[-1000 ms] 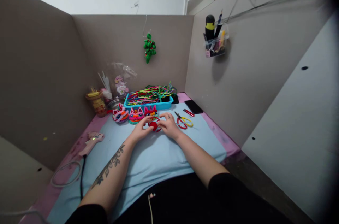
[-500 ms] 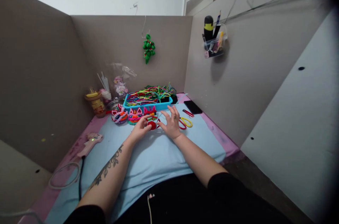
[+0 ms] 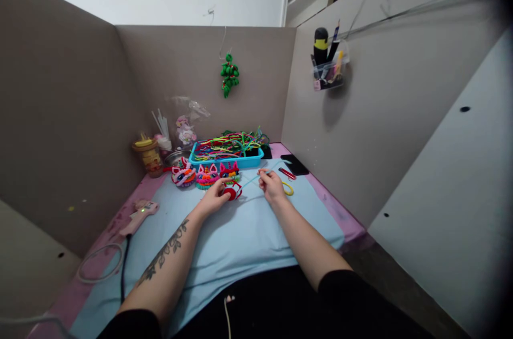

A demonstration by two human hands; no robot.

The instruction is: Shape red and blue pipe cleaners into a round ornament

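Pinched in my left hand [image 3: 216, 195] is a small red pipe-cleaner piece [image 3: 233, 192], rounded, with a looped outline on its right. My right hand [image 3: 270, 185] has its fingers closed on a light blue pipe cleaner [image 3: 251, 180], which stretches from the red piece up past my fingertips. Behind my left hand stand colourful pipe-cleaner animal heads [image 3: 207, 174] with pointed ears. Just right of my right hand, the yellow handle of a pair of scissors [image 3: 288, 188] shows; the rest is hidden.
A blue tray [image 3: 240, 161] heaped with pipe cleaners stands at the back. A phone [image 3: 295, 164] and a red tool [image 3: 287, 173] lie at the right. At the left are a pink glue gun [image 3: 138, 216] with its cable and a tan cup [image 3: 149, 157]. Partitions enclose three sides.
My right hand has closed from spread fingers onto the light blue pipe cleaner and moved right, drawing it out straight. My left hand keeps the red piece. The view has shifted slightly.
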